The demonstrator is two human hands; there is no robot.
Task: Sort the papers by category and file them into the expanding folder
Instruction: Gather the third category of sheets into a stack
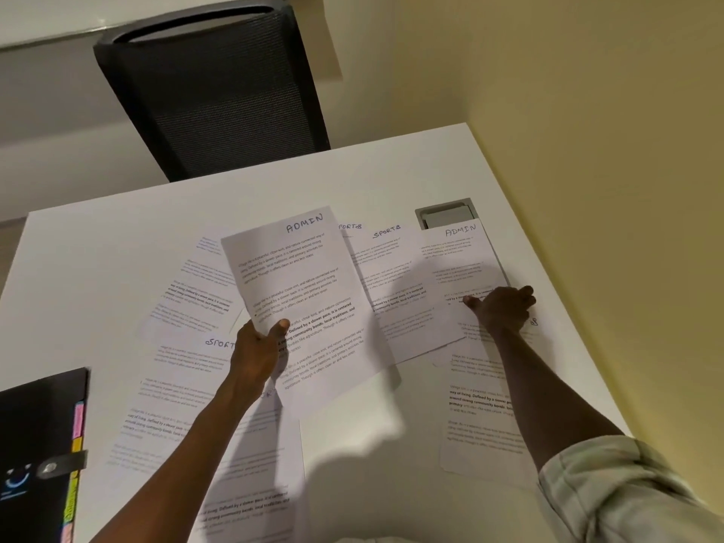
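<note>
ADMIN sheet (301, 291) pinched in left hand (254, 354) grip; right hand (503, 309) flat, fingers apart, on far-right ADMIN page (462, 256).

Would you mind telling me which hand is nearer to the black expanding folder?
Left. The left hand holds up an ADMIN sheet mid-table, right of the folder; the right hand is across the table.

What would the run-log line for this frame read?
stage: sorting | left hand: holds ADMIN sheet lifted | right hand: pressing second ADMIN sheet on table | expanding folder: closed, untouched
</note>
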